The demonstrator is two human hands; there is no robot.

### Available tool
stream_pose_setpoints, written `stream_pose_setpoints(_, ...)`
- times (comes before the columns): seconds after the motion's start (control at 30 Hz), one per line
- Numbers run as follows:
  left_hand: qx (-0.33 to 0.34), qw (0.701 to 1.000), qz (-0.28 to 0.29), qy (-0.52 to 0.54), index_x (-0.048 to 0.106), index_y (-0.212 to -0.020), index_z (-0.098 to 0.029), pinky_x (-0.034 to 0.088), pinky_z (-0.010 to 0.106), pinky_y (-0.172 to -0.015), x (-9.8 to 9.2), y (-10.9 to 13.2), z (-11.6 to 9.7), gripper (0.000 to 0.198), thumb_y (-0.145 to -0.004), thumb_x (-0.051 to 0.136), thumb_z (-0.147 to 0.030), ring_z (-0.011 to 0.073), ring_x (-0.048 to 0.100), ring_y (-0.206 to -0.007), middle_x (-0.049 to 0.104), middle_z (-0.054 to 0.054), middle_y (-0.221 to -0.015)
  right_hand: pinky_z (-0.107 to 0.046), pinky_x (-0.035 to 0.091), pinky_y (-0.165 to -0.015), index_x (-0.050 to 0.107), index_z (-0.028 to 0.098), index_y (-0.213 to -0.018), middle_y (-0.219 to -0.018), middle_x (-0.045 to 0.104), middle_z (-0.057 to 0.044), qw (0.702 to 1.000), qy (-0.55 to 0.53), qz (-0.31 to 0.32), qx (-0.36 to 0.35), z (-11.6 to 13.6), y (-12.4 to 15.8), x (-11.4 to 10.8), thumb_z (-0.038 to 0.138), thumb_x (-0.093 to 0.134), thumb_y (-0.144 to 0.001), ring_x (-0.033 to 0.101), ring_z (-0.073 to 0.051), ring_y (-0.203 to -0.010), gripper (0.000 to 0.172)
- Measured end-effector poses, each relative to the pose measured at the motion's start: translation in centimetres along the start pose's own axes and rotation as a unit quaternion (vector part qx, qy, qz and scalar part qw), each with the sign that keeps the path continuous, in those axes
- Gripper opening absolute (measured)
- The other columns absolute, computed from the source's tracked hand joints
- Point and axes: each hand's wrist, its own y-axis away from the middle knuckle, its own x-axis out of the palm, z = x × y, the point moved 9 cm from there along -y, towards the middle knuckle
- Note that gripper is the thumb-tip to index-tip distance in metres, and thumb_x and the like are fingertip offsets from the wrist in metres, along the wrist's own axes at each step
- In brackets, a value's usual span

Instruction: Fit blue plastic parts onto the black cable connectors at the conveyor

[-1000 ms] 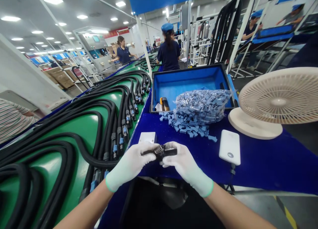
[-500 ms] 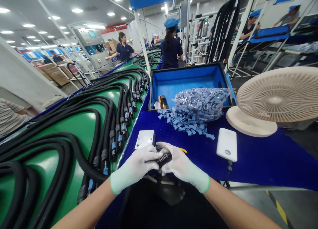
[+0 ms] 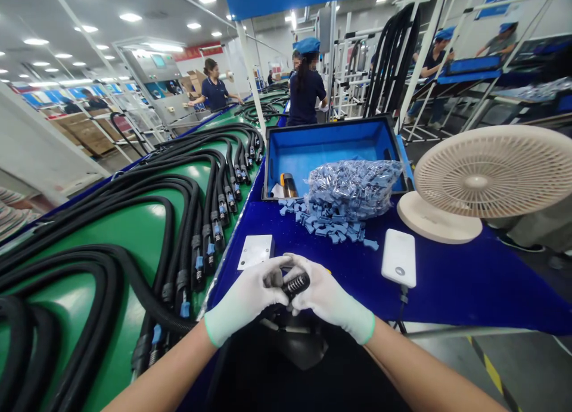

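Both my hands wear white gloves and meet over the near edge of the table. Between them is a black hose end [image 3: 297,284] with pale ring-like stripes. My left hand [image 3: 250,296] is closed on it, its thumb pressed against the left side. From the other side, the curled fingers of my right hand [image 3: 324,296] grip the same piece. The fingertips of the two hands touch above it. Just beyond my left hand lies a white block [image 3: 256,251] with small holes. Part of the hose end is hidden by the gloves.
Many black hoses [image 3: 172,221] cover the green conveyor [image 3: 134,221] on the left. Loose blue clips [image 3: 330,227] and a plastic bag of clips [image 3: 355,188] lie before a blue bin [image 3: 330,143]. A white power bank [image 3: 399,257] and a fan [image 3: 487,173] stand right. Co-workers are behind.
The view has turned slightly right. My left fingers have shifted, with the thumb now on the hose end's left side and a gap showing behind it. The striped part is more exposed.
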Motion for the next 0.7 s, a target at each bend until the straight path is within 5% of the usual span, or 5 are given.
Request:
stream_pose_setpoints(0.17,-0.018,0.997,-0.051,-0.053,0.057,-0.139,-0.021,0.05,0.035,-0.077,-1.4,-1.0,0.1,0.085,-0.059,0.085,-0.022,0.0232,0.062,-0.086,0.066,0.003,-0.098,-0.034,0.059,-0.07,0.05,0.022,-0.145,-0.102,0.071,-0.003,1.0,-0.007,0.001,-0.01,0.2,-0.2,-0.6,0.002,0.066,-0.056,0.068,-0.023,-0.082,0.093)
stream_pose_setpoints(0.37,-0.076,0.991,-0.107,0.026,0.078,-0.093,-0.027,0.052,0.045,-0.089,-0.5,4.2,0.7,0.021,-0.082,0.074,-0.044,0.0296,0.068,-0.089,0.074,0.007,-0.093,-0.039,0.058,-0.087,0.069,0.02,-0.113,-0.114,0.072,-0.007,0.986,-0.119,-0.105,-0.053,-0.1,1.6,-0.9,0.01,0.07,-0.066,0.071,-0.024,-0.092,0.048)
stream_pose_setpoints(0.53,-0.116,0.787,-0.306,0.523,0.071,-0.109,-0.024,0.059,0.034,-0.077,-2.3,6.9,5.1,0.026,-0.088,0.071,-0.04,0.019,0.066,-0.082,0.067,0.005,-0.09,-0.033,0.055,-0.085,0.072,0.025,-0.113,-0.109,0.072,-0.002,0.991,0.089,0.056,-0.083,0.2,2.1,3.4,0.03,0.083,-0.073,0.068,-0.022,-0.093,0.041)
stream_pose_setpoints(0.6,-0.095,0.753,-0.348,0.55,0.069,-0.104,-0.021,0.053,0.023,-0.06,-4.5,6.8,5.5,0.022,-0.086,0.076,-0.03,0.0101,0.053,-0.061,0.054,-0.002,-0.073,-0.033,0.053,-0.084,0.073,0.022,-0.105,-0.1,0.071,-0.005,0.951,0.298,0.016,-0.082,0.6,0.8,0.6,0.038,0.075,-0.086,0.066,-0.021,-0.09,0.025)
stream_pose_setpoints(0.7,-0.053,0.814,-0.348,0.463,0.067,-0.099,-0.018,0.039,0.019,-0.046,-8.0,5.8,4.1,0.021,-0.085,0.077,-0.03,0.0068,0.035,-0.049,0.038,-0.007,-0.061,-0.038,0.05,-0.09,0.067,0.014,-0.105,-0.109,0.065,-0.016,0.752,0.608,-0.253,0.011,2.7,-0.9,-9.0,0.037,0.058,-0.098,0.064,-0.027,-0.102,0.025)
